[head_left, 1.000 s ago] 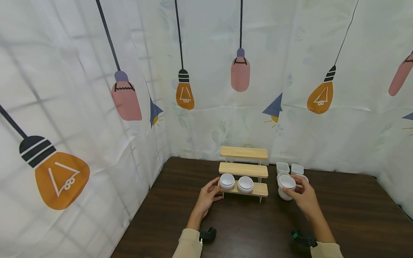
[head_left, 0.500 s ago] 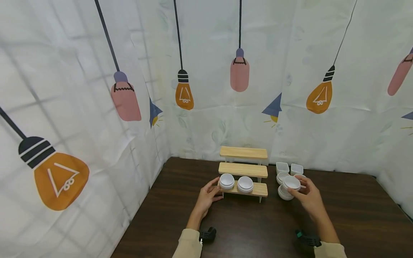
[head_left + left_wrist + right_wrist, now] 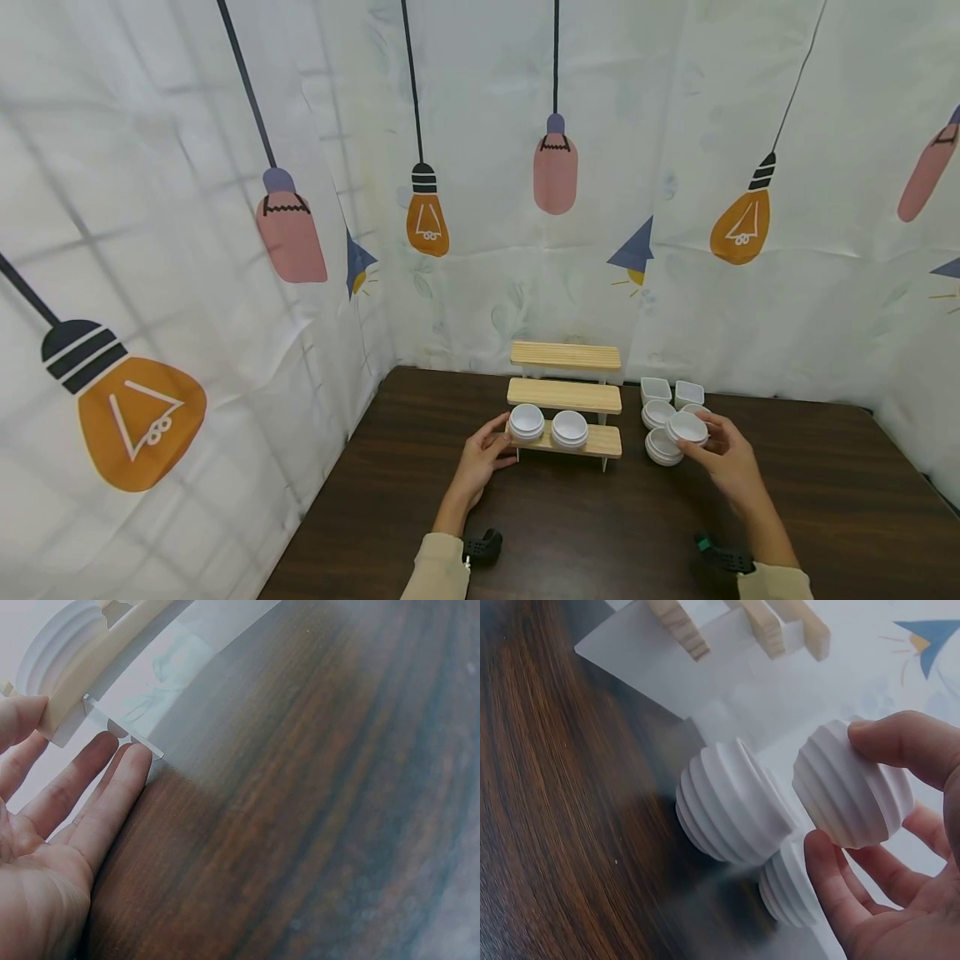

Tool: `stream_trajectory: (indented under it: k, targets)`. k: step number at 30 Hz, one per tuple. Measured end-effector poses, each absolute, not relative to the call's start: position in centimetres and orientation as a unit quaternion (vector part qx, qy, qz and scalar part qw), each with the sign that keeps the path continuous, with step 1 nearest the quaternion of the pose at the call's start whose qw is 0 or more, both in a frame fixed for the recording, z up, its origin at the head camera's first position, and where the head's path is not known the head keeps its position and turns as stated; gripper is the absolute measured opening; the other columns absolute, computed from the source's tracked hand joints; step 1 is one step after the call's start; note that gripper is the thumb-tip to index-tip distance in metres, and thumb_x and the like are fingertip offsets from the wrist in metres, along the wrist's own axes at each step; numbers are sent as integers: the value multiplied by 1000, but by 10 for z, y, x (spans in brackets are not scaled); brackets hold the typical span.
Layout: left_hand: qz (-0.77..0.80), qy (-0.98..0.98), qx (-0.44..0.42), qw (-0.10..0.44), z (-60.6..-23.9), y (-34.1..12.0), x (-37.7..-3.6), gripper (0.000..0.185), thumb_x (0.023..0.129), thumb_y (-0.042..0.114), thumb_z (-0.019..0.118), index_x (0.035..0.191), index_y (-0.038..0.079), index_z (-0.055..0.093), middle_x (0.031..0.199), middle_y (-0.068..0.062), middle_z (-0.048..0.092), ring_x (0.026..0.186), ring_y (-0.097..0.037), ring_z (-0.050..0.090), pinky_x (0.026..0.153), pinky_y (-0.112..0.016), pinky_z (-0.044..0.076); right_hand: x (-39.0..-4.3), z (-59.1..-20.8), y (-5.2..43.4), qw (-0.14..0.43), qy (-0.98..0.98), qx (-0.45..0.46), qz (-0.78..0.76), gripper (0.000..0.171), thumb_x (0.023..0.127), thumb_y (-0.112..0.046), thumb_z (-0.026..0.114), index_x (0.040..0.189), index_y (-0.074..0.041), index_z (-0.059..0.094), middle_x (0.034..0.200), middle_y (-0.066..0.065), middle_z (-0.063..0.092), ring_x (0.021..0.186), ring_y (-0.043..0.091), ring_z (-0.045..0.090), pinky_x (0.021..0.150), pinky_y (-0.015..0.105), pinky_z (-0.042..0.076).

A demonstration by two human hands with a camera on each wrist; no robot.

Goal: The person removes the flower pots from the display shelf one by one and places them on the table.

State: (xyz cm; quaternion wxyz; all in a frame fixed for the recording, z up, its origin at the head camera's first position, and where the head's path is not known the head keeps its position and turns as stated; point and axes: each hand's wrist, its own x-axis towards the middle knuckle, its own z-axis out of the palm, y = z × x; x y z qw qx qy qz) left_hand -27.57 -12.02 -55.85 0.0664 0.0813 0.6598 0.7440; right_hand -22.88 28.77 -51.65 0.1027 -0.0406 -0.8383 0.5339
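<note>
My right hand (image 3: 701,435) holds a white ribbed bowl (image 3: 687,427) just above the table, right of the shelf. In the right wrist view the thumb and fingers (image 3: 832,877) of that hand (image 3: 838,787) curl round the bowl (image 3: 851,787). A stack of white bowls (image 3: 663,447) sits beneath and to its left. My left hand (image 3: 502,440) rests against the left end of a three-tier wooden shelf (image 3: 592,398). The straight fingers (image 3: 112,787) touch the shelf's white leg (image 3: 112,726). Two white bowls (image 3: 527,421) (image 3: 570,427) stand on the lowest tier.
Behind the stack stand another round bowl (image 3: 657,412) and two square white cups (image 3: 657,388) (image 3: 689,392). The dark wooden table (image 3: 585,533) meets curtain walls printed with light bulbs at the back and left. The shelf's upper two tiers hold nothing.
My right hand has carried its bowl a little to the right, off the top of the stack. The left hand has stayed at the shelf's end.
</note>
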Motion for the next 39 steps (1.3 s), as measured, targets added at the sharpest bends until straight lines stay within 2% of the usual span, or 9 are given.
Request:
stream_trajectory:
  k: [4, 6, 7, 12, 15, 19, 22, 24, 39]
  targets:
    - [745, 659, 80, 66, -558, -120, -276, 49, 105, 19, 60, 152, 11, 49, 121, -12, 65, 111, -17, 66, 94, -43, 62, -227, -517, 292, 106, -837, -42, 535, 65, 94, -25, 77, 145, -2, 45, 114, -16, 56, 90, -2, 55, 73, 16, 50]
    - [746, 658, 80, 66, -558, -120, -276, 49, 105, 19, 60, 152, 11, 49, 120, -11, 65, 110, -16, 65, 94, -43, 62, -227, -517, 293, 105, -838, -45, 533, 66, 93, -27, 78, 145, -2, 45, 112, -19, 55, 90, -2, 54, 73, 16, 50]
    - [746, 658, 79, 66, -558, -120, -276, 49, 105, 18, 60, 152, 11, 49, 119, -10, 65, 110, -16, 65, 94, -43, 62, -227, -517, 294, 104, -839, -47, 532, 67, 94, -28, 78, 146, -2, 45, 114, -17, 56, 90, -2, 54, 73, 16, 50]
    - [746, 658, 79, 65, -558, -120, -276, 49, 105, 18, 60, 152, 12, 50, 118, -9, 66, 110, -15, 65, 93, -42, 62, -225, -517, 298, 86, -843, -59, 527, 71, 94, -31, 76, 149, -2, 42, 137, 17, 53, 93, -4, 51, 74, 14, 50]
    - [746, 658, 79, 65, -558, -120, -276, 49, 105, 18, 60, 152, 11, 49, 119, -10, 66, 110, -15, 65, 93, -42, 62, -223, -519, 302, 86, -845, -65, 524, 71, 94, -32, 76, 148, -2, 42, 139, 20, 51, 92, -6, 50, 74, 13, 49]
    - [745, 659, 76, 65, -558, -120, -275, 50, 104, 19, 61, 152, 11, 50, 120, -11, 66, 110, -15, 65, 93, -42, 63, -223, -522, 308, 97, -844, -70, 522, 69, 93, -30, 77, 146, -2, 44, 124, -1, 57, 91, -6, 51, 74, 13, 49]
    - [744, 660, 76, 66, -557, -120, -275, 49, 104, 18, 61, 152, 12, 50, 120, -11, 66, 110, -15, 65, 93, -42, 63, -223, -524, 312, 104, -841, -68, 527, 67, 93, -28, 78, 145, -1, 45, 111, -19, 54, 91, -5, 52, 74, 14, 49]
    - [744, 661, 77, 64, -557, -120, -275, 49, 104, 18, 61, 152, 11, 50, 119, -10, 66, 110, -15, 65, 93, -42, 63, -223, -525, 315, 106, -839, -66, 530, 68, 93, -28, 79, 145, -1, 45, 107, -25, 52, 91, -5, 52, 73, 14, 49]
    - [745, 659, 78, 65, -557, -119, -276, 50, 105, 18, 61, 153, 10, 49, 119, -10, 67, 108, -14, 66, 92, -40, 63, -216, -529, 325, 80, -843, -57, 529, 67, 93, -25, 78, 144, 2, 43, 103, -31, 50, 89, -6, 53, 73, 14, 51]
